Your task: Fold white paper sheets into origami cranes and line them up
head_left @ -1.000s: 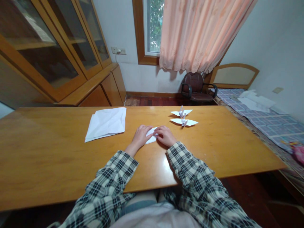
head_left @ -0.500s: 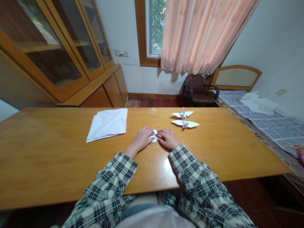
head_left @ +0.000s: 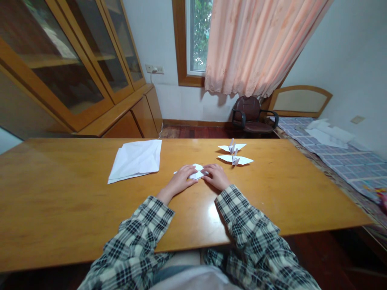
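Head view, left hand (head_left: 180,181) and right hand (head_left: 216,177) flat, pressing creased white paper (head_left: 197,168), glossy wooden table (head_left: 60,201).

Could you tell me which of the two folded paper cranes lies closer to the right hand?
The front crane, just beyond the right hand; the other crane sits directly behind it, farther away.

Folded paper (head_left: 196,172): white. Paper cranes (head_left: 234,159): white. Paper stack (head_left: 135,160): white. Desk (head_left: 60,201): honey-brown wood. Sleeves (head_left: 244,225): black-and-cream plaid. Curtain (head_left: 254,44): peach.
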Available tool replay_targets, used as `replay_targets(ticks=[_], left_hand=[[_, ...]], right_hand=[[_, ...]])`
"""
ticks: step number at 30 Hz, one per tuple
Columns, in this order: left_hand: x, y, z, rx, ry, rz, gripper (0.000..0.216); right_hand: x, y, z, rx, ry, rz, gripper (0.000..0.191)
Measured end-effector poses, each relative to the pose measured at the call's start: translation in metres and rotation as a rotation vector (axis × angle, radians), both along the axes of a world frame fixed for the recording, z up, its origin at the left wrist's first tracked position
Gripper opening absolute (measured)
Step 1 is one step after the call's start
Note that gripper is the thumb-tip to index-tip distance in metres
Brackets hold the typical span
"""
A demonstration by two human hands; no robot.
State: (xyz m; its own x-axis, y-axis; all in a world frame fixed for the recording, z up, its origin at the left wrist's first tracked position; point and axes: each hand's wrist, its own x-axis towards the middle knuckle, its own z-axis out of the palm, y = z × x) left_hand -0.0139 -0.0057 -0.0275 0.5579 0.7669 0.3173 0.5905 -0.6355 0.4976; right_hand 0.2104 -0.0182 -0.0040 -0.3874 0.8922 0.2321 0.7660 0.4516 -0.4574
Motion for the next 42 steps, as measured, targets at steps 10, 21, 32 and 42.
replay_targets(ticks=[10, 21, 32, 42], left_hand=[[0.004, -0.003, 0.012, -0.018, -0.051, 0.035, 0.018], [0.004, -0.006, 0.020, -0.008, 0.002, 0.041, 0.013], [-0.002, -0.003, 0.019, -0.018, 0.000, 0.122, 0.012], [0.004, -0.005, 0.017, -0.010, -0.007, 0.232, 0.012]], right_hand=[[-0.003, -0.004, 0.002, 0.036, -0.007, 0.026, 0.020], [-0.009, -0.006, 0.002, 0.011, 0.031, -0.001, 0.011], [-0.006, 0.003, -0.006, -0.053, 0.209, -0.051, 0.008], [-0.009, 0.001, -0.006, -0.062, 0.196, -0.128, 0.017]])
